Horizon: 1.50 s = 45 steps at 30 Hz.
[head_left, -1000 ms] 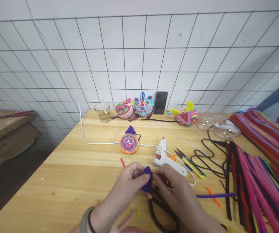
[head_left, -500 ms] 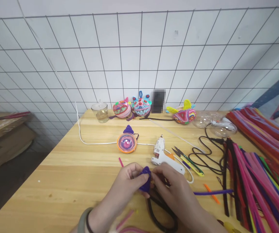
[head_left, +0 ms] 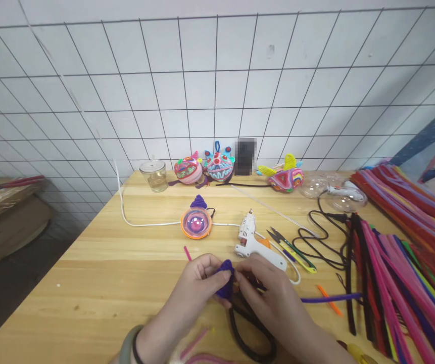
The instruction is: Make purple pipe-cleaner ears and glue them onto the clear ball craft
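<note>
Both my hands met over the wooden table (head_left: pixel 99 283), pinching a purple pipe-cleaner cone (head_left: pixel 225 281): left hand (head_left: pixel 198 283) with thumb and fingers pressed on its side, right hand (head_left: pixel 274 298) nipping its tip. At one o'clock lay a white glue gun (head_left: pixel 253 243); at eleven, an orange-rimmed dome (head_left: pixel 196 223). No writing was legible anywhere.
</note>
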Tool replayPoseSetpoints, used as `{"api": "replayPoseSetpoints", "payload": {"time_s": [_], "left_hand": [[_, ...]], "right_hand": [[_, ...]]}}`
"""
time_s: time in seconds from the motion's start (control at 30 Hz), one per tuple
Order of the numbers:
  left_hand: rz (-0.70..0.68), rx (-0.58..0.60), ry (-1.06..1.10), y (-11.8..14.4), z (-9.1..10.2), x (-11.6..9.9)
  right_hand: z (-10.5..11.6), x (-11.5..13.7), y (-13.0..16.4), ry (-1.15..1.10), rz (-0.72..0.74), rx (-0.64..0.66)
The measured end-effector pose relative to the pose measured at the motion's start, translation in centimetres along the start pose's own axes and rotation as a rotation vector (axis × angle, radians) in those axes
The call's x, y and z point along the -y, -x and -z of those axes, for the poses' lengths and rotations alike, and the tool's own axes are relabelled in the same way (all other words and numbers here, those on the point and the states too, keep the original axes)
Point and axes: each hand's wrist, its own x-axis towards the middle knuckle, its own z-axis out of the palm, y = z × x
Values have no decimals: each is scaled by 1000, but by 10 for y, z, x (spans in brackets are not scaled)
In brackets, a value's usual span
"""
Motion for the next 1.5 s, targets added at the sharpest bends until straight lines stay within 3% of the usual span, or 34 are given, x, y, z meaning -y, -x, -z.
{"api": "replayPoseSetpoints", "payload": {"time_s": [0.83,1.5], "left_hand": [[38,-11,-62,0,0,-1],[50,-15,-87,-2,2,2]], "right_hand": [[2,-2,1,4,-5,60],[3,0,1,-27,13,16]]}}
